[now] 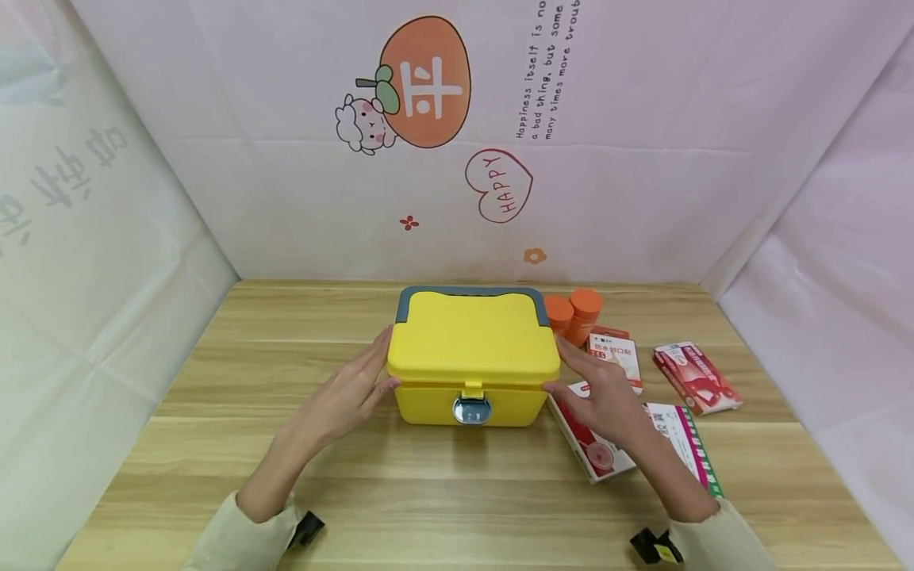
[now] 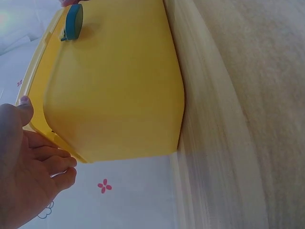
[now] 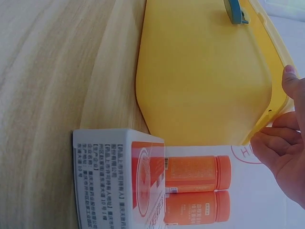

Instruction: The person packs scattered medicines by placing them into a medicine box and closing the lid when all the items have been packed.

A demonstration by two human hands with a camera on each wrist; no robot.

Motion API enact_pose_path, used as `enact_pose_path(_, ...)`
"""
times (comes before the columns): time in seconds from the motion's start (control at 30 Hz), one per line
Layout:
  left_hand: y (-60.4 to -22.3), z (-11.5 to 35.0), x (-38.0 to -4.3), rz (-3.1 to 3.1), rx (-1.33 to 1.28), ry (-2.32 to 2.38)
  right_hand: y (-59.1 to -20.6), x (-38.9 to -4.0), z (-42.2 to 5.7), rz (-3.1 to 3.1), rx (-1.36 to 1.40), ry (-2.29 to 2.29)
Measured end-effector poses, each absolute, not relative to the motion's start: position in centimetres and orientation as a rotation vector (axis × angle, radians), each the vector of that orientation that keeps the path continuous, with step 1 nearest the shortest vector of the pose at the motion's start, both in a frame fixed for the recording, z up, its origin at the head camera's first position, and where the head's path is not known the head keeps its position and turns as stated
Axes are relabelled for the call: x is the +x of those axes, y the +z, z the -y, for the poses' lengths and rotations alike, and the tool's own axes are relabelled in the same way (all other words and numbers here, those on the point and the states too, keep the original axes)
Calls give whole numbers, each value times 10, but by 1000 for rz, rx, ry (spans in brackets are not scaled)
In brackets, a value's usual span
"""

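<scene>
Yellow box [image 1: 424, 406]: long axis left-right, latch [image 1: 472, 410] facing person; hands [image 1: 344, 400] [image 1: 605, 400] grip lid [image 1: 474, 337] at both ends.

Head view: positioned above and behind the left hand [image 1: 346, 400] and right hand [image 1: 607, 404], facing forward and down at wide coverage, including the tabletop [image 1: 300, 349] around them and the backdrop [image 1: 286, 198] beyond. Left wrist view: low, beside the left hand, close to the yellow box [image 1: 471, 337]; turned sideways, tabletop at the frame's right. Right wrist view: low, beside the right hand, similarly close; turned oppositely, tabletop at left. Shared by both wrist views: the box front and latch [image 1: 472, 409].
</scene>
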State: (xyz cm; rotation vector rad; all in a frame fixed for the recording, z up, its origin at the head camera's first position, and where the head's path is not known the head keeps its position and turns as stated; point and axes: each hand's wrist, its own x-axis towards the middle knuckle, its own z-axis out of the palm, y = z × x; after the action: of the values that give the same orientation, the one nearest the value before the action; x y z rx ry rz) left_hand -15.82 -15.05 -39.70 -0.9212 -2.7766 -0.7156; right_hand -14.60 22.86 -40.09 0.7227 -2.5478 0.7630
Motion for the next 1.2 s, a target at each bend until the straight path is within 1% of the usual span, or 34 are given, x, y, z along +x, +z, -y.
enact_pose_path(1.2, -377, 152, -166, 2754, -944, -801, -380, -155, -230, 2496, 776, 740)
